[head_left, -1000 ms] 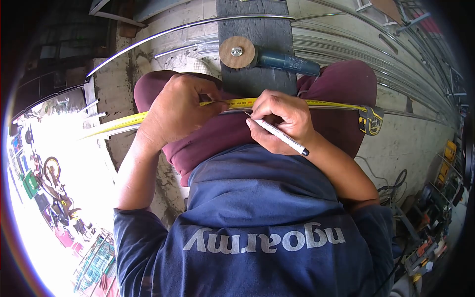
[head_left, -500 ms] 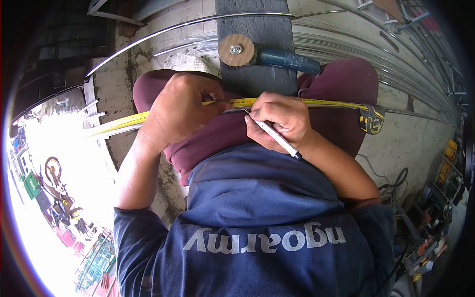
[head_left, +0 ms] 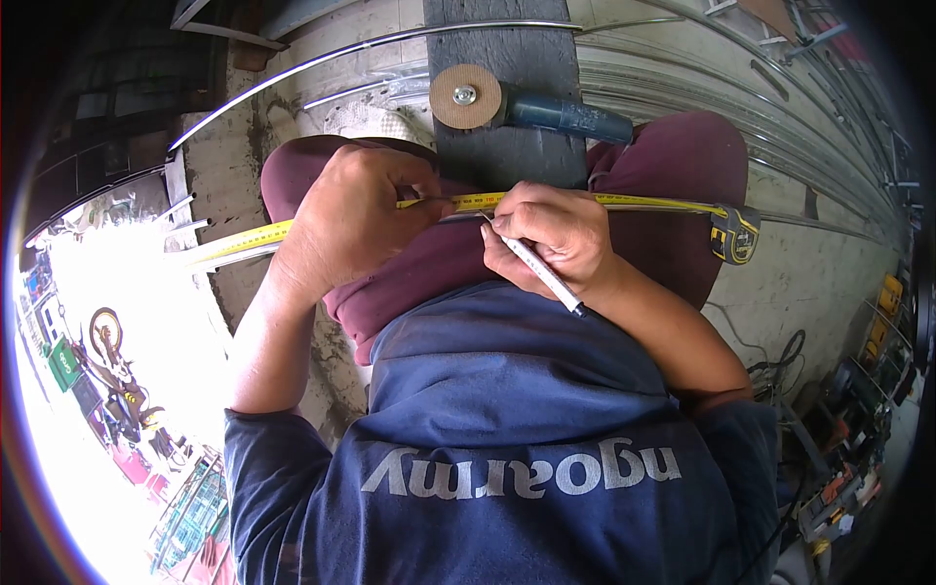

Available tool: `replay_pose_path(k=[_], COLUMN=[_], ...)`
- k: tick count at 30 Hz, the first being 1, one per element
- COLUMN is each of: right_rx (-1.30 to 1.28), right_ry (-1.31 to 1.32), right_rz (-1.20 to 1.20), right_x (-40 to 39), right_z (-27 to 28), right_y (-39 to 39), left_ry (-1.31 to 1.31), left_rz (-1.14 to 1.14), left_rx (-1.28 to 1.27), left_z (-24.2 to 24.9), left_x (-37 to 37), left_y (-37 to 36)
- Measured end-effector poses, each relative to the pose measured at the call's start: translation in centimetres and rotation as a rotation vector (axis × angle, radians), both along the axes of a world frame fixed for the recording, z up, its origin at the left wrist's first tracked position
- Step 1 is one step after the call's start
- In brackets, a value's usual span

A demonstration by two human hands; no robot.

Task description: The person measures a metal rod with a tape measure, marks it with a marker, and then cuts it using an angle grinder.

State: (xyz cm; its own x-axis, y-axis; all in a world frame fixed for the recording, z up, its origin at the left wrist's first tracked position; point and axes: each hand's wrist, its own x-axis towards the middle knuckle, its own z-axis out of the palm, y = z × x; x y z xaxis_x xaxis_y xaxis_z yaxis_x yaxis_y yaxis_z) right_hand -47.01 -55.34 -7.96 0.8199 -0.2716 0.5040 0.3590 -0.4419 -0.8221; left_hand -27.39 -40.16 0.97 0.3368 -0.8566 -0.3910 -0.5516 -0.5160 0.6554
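Observation:
Across my lap runs a thin metal tube (head_left: 466,217) with the yellow blade of a tape measure (head_left: 476,203) stretched along it. My left hand (head_left: 359,210) is closed, pinching the blade and tube together between thumb and fingers. My right hand (head_left: 554,234) is closed around a white marker pen (head_left: 544,270), its tip at the tube's near edge just below the tape. The knuckles of that hand overlap the blade. The black and yellow tape case (head_left: 734,236) hangs at the right end, beside my right knee.
Beyond my lap, an angle grinder (head_left: 565,119) with a brown cutting disc (head_left: 465,96) lies across a dark wooden plank (head_left: 502,44). Long metal tubes (head_left: 673,83) lie on the floor at the back right. Tools (head_left: 834,487) are crowded at the lower right.
The marker pen has tilted slightly, its back end shifting a little left and toward me. Both hands keep their places on the tape and tube.

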Motion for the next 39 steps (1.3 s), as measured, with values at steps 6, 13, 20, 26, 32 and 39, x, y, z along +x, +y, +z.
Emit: replay_pose_path(k=[6,13,20,26,32,39], right_rx=[-0.001,-0.005,0.047,0.013,-0.005,0.025], right_ry=[0.003,0.003,0.045,0.035,0.012,-0.001], right_rz=[-0.008,-0.010,-0.025,-0.014,0.014,0.028], right_x=[-0.06,0.02,0.01,-0.07,-0.13,-0.27], right_z=[-0.09,-0.12,0.41,0.06,0.14,0.18], right_y=[0.09,0.18,0.51,0.30,0.04,0.01], left_ry=[-0.005,-0.012,-0.007,-0.014,-0.006,-0.006], left_rz=[0.006,0.011,0.007,0.008,0.006,-0.003], left_rx=[-0.001,0.007,-0.008,-0.006,-0.002,-0.021], left_z=[0.06,0.08,0.15,0.08,0.08,0.04], left_x=[-0.11,-0.13,-0.21,-0.26,-0.23,-0.17], left_y=[0.02,0.14,0.10,0.16,0.13,0.21])
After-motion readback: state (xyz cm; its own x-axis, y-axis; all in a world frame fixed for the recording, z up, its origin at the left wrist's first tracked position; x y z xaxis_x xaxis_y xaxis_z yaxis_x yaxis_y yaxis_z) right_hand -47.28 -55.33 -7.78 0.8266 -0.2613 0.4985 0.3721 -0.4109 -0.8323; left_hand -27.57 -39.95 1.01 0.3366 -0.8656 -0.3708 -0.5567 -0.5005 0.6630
